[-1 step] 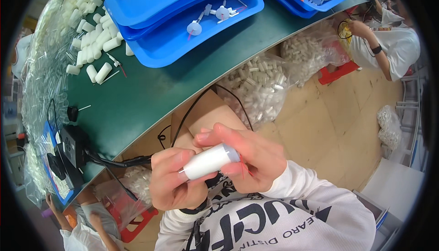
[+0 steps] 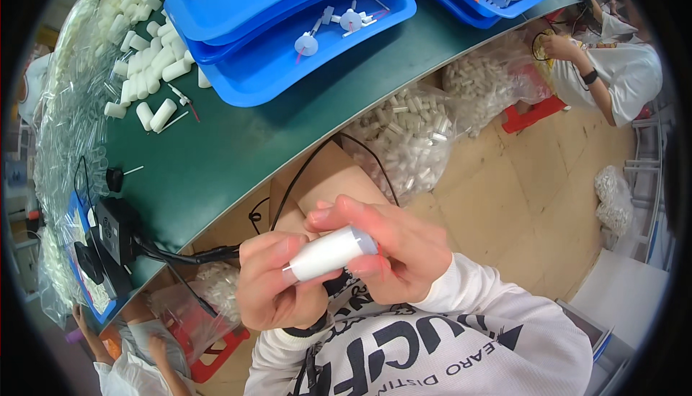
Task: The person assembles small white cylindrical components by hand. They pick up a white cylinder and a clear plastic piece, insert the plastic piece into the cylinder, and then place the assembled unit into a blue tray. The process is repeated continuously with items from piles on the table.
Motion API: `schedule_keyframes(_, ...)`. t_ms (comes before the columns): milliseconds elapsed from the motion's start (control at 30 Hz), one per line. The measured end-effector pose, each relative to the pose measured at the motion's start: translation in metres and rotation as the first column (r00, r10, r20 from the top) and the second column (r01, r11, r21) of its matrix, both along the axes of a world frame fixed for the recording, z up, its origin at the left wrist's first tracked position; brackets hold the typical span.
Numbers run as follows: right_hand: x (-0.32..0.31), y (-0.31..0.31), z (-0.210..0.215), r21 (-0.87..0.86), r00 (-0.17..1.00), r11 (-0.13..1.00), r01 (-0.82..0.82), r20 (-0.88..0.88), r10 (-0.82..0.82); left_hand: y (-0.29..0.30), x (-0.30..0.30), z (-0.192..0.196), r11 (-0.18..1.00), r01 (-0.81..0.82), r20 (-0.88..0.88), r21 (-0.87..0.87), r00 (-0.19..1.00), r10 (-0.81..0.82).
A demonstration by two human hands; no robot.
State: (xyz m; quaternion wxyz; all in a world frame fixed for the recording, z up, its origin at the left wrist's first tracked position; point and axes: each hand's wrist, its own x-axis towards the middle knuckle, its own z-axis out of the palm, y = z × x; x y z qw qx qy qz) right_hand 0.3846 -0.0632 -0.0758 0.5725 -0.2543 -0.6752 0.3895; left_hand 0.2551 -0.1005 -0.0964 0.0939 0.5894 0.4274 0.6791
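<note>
Head view: your left fingers [image 2: 287, 246] are bent in around one end of the white cylinder [image 2: 324, 256], while your right fingers [image 2: 353, 212] are closed about the greyish end piece [image 2: 366, 243] opposite. The cylinder lies tilted between both sets of fingers, apart from the green tabletop [image 2: 216, 151] beyond them. For good control, steady the left end, keep both ends in line, and press evenly without pinching the middle

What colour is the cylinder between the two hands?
The cylinder is white, with a pale bluish-grey right end; best seen in the head view.
</note>
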Motion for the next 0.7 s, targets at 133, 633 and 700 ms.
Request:
schedule_keyframes(133,-0.005,0.001,-0.002,0.042,0.997,0.997,0.061,0.041,-0.063,0.0,0.0,-0.006,0.997,-0.065,0.026,-0.04,0.998,0.066)
schedule_keyframes(633,0.06,0.051,-0.081,-0.693,0.874,0.709,0.13,-0.258,-0.412,0.045,0.038,-0.019,0.833,0.153,-0.084,-0.531,0.969,-0.232)
schedule_keyframes(700,0.093,0.085,-0.12,-0.713,0.863,0.668,0.213,-0.184,-0.471,0.043,0.029,-0.006,0.778,0.205,-0.152,-0.594,0.921,-0.359)
